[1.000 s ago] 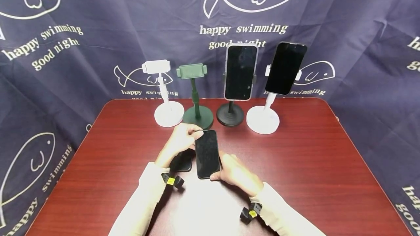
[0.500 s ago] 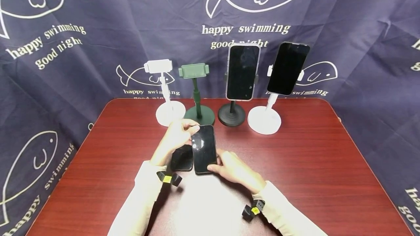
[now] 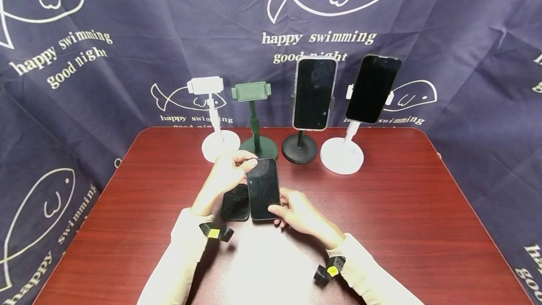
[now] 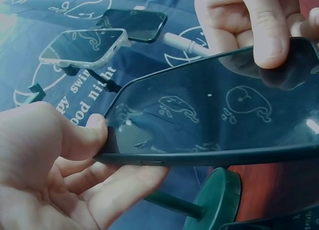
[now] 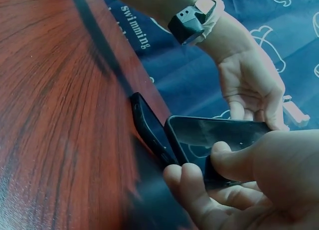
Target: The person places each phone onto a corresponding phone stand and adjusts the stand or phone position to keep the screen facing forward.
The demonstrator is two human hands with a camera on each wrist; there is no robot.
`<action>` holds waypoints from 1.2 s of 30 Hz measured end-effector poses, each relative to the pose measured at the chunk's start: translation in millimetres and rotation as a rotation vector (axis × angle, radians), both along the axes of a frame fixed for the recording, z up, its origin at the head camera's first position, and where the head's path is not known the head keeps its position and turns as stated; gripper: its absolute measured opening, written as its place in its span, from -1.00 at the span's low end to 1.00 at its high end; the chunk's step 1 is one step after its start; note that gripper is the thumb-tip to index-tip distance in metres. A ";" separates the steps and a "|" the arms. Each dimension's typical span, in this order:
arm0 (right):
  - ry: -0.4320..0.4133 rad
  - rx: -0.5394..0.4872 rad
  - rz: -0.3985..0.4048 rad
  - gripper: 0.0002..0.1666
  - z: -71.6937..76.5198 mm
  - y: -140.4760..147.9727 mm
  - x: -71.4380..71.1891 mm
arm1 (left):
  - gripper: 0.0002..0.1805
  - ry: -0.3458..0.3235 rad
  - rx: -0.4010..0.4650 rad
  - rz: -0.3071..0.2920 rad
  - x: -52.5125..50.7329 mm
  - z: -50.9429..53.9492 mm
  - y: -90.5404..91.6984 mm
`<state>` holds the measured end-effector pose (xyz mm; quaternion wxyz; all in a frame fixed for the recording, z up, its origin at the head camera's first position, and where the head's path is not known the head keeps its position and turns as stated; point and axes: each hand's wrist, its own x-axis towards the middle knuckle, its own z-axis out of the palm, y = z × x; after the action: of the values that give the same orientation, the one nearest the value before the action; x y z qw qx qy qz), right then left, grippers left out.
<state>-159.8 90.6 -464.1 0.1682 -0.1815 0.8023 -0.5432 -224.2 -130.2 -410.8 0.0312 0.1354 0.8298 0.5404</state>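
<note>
Both hands hold one black smartphone (image 3: 263, 187), screen facing up toward me. My left hand (image 3: 226, 173) pinches its far left corner, thumb on the glass and fingers underneath. At the near right edge, my right hand (image 3: 301, 213) grips it with the thumb on the screen and fingers behind, as the right wrist view also shows. A second black smartphone (image 3: 235, 207) lies on the table just left of the held one, partly covered by my left hand. Behind the hands stands a green phone stand (image 3: 251, 92) with its clamp bare; its round base is partly hidden.
Left of the green stand is a white phone stand (image 3: 205, 85) without a phone. A black stand (image 3: 299, 148) bears a phone in a pale case (image 3: 314, 93). Another white stand (image 3: 342, 156) carries a tilted black phone (image 3: 373, 89). A printed curtain (image 3: 203, 22) hangs behind the table (image 3: 406, 211).
Both hands have moved the held phone away from me, toward the green stand, and slightly left. More of the phone lying on the table shows now. The head view has shifted slightly.
</note>
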 end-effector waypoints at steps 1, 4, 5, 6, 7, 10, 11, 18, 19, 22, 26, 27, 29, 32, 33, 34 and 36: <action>0.003 -0.001 -0.004 -0.86 0.9 0.1 0.3 | -0.79 0.015 -0.009 0.000 0.2 0.7 0.0; 0.018 0.003 -0.020 -0.87 2.9 0.3 0.9 | -0.78 0.039 -0.009 -0.010 0.3 2.4 -0.3; 0.023 0.007 -0.026 -0.88 3.5 0.4 1.3 | -0.78 0.042 0.001 -0.016 0.4 2.9 -0.2; 0.025 0.005 -0.033 -0.87 3.8 0.5 1.5 | -0.78 0.050 0.008 -0.021 0.3 3.3 -0.1; 0.028 0.004 -0.041 -0.87 4.6 0.3 1.9 | -0.78 0.057 0.014 -0.027 0.2 3.1 -0.6; 0.039 -0.006 -0.059 -0.88 5.2 0.2 2.5 | -0.75 0.066 0.044 -0.045 0.3 3.6 -1.4; 0.046 -0.010 -0.066 -0.88 5.3 0.4 2.5 | -0.74 0.064 0.057 -0.049 0.1 3.7 -1.4; 0.106 -0.028 -0.121 -0.87 9.7 4.2 0.7 | -0.61 -0.015 0.124 -0.038 1.6 9.0 2.4; 0.112 -0.035 -0.125 -0.86 10.5 4.5 0.3 | -0.60 -0.025 0.124 -0.034 2.2 9.8 3.0; 0.129 -0.057 -0.131 -0.82 13.3 5.6 0.1 | -0.60 -0.053 0.128 -0.029 4.7 12.3 4.3; 0.200 -0.059 -0.143 -0.78 16.9 7.9 1.4 | -0.61 -0.051 0.130 -0.038 7.3 15.0 5.2; 0.216 -0.060 -0.146 -0.77 17.8 8.0 1.6 | -0.61 -0.046 0.135 -0.042 7.9 16.0 5.4; 0.240 -0.057 -0.154 -0.76 19.8 7.4 1.8 | -0.61 -0.032 0.125 -0.037 9.3 19.1 5.6; 0.221 -0.073 -0.165 -0.77 23.8 4.9 2.7 | -0.57 -0.018 0.095 0.008 12.5 25.1 5.3; 0.209 -0.079 -0.166 -0.77 25.4 3.8 3.1 | -0.56 -0.022 0.084 0.027 13.9 27.7 5.0; 0.198 -0.085 -0.168 -0.77 26.9 2.8 3.4 | -0.54 -0.029 0.070 0.050 15.3 30.3 4.6; 0.191 -0.093 -0.167 -0.78 30.0 1.3 4.2 | -0.51 -0.045 0.059 0.086 17.5 35.1 3.8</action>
<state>-155.6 91.9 -434.1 0.0365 -0.1724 0.8010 -0.5722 -206.7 -126.4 -375.8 0.0227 0.0883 0.8175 0.5686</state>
